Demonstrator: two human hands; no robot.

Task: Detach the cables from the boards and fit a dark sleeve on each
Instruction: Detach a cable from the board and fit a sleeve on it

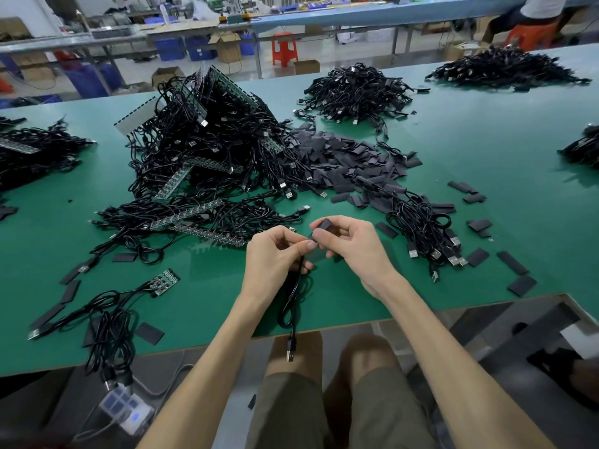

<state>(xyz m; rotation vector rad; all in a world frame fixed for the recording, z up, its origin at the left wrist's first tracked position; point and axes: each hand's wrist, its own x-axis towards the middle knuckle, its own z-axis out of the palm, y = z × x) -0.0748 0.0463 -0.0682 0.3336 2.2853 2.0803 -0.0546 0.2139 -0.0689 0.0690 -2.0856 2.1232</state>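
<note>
My left hand (275,254) pinches the upper end of a black USB cable (293,306), whose loop hangs down with its plug over the table's front edge. My right hand (346,244) pinches a small dark sleeve (324,223) right at that cable end, fingertips of both hands almost touching. A big heap of boards with attached cables (210,147) rises behind my hands. A spread of loose dark sleeves (343,163) lies to its right. A small green board (166,281) with cables still attached lies at the front left.
The green table (486,150) carries a bundle of cables (424,228) right of my hands and more cable piles (356,92) farther back. Stray sleeves (512,264) dot the front right. A white power strip (124,413) sits below the table edge at left.
</note>
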